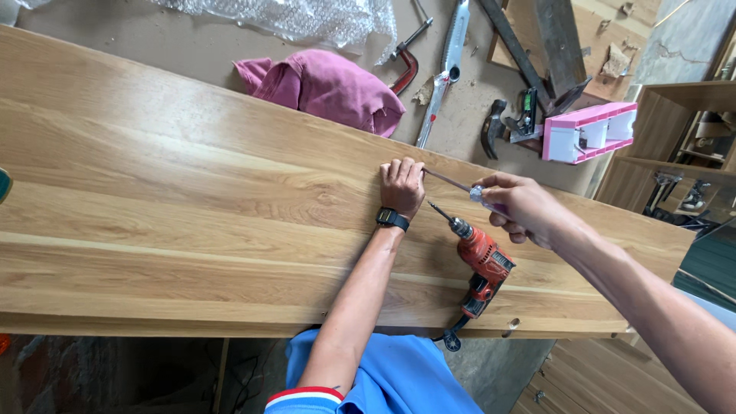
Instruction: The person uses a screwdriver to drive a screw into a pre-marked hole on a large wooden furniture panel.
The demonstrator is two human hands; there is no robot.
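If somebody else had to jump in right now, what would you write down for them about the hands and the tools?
Left hand: pressed flat on the long pale wooden board near its far edge, fingers at the tip of the tool.
Right hand: grips a slim screwdriver with a clear handle, its shaft pointing at the left fingers.
Red and black power drill: lying on the board between the forearms, not held.
Beyond the board: pink cloth, black hammer, pink plastic box.
Done or left: cannot tell whether any screw is in yet.

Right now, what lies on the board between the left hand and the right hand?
In the head view, the red drill lies on the wooden board between left hand and right hand, which holds a screwdriver.
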